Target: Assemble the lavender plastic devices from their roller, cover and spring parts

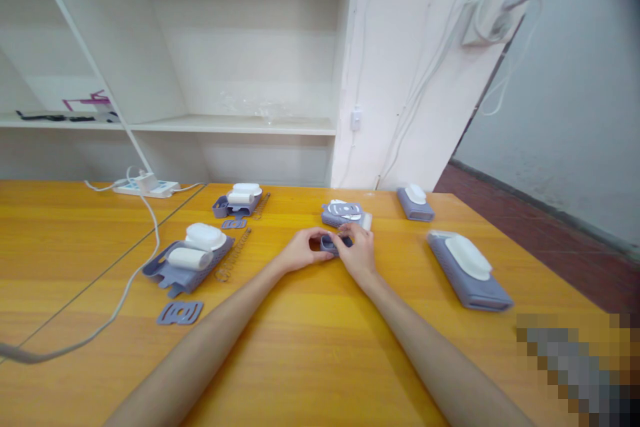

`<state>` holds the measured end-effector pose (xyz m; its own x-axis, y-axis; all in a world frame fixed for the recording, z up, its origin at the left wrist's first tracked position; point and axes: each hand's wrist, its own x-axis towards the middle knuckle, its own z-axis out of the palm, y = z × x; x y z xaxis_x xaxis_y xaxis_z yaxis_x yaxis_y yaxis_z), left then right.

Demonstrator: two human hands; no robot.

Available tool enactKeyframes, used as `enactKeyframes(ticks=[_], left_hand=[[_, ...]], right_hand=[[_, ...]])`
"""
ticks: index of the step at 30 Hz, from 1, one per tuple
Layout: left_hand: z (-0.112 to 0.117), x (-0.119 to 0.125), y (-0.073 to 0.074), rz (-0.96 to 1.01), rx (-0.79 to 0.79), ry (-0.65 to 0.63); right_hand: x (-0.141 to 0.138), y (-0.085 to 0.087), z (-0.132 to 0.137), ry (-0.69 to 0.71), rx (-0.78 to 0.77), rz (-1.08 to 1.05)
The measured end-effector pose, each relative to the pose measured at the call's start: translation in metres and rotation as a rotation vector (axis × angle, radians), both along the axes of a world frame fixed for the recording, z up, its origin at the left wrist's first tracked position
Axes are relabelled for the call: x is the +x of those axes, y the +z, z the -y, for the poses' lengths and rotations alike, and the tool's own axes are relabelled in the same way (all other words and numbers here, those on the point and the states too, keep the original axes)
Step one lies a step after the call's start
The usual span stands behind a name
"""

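Both arms reach forward over a yellow wooden table (310,347). My left hand (303,250) and my right hand (357,250) meet at the table's middle, fingers curled and pinched on a small grey-blue plastic part (331,243) held between them. Just behind the hands lies a grey-blue tray (345,213) with a flat slotted piece on top.
To the left lie two grey-blue trays with white parts (193,260) (239,200), metal springs (233,255) and a flat slotted plate (180,312). Two assembled units (470,270) (415,203) sit at right. A power strip (146,185) and white cable (125,280) cross the left side. White shelves stand behind.
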<state>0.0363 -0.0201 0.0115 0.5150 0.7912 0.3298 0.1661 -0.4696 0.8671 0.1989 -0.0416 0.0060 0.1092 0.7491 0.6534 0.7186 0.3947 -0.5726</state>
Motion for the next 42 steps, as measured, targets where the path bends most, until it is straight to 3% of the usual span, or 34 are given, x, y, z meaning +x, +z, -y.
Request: enactKeyframes(ticks=[8,12,16,21,27,34,42], left_hand=[[-0.005,-0.003,0.001,0.214,-0.236,0.012],[-0.011,-0.007,0.000,0.459,-0.417,0.044],[-0.018,-0.015,-0.001,0.773,-0.599,0.128],[-0.025,-0.024,-0.002,0.880,-0.769,0.194],[-0.029,-0.023,-0.002,0.940,-0.743,0.406],[-0.022,-0.017,0.000,0.834,-0.579,0.427],[-0.025,-0.018,-0.003,0.840,-0.597,0.417]], right_hand=[[0.000,0.001,0.002,0.024,0.098,-0.043],[0.000,0.003,0.003,0.020,0.153,-0.051],[0.004,0.004,0.002,0.021,0.177,0.080],[0.017,0.003,-0.004,-0.083,0.135,0.224],[0.036,-0.002,-0.018,-0.320,0.014,0.243],[0.053,-0.016,-0.036,-0.245,-0.280,0.285],[0.054,-0.011,-0.031,-0.307,-0.261,0.290]])
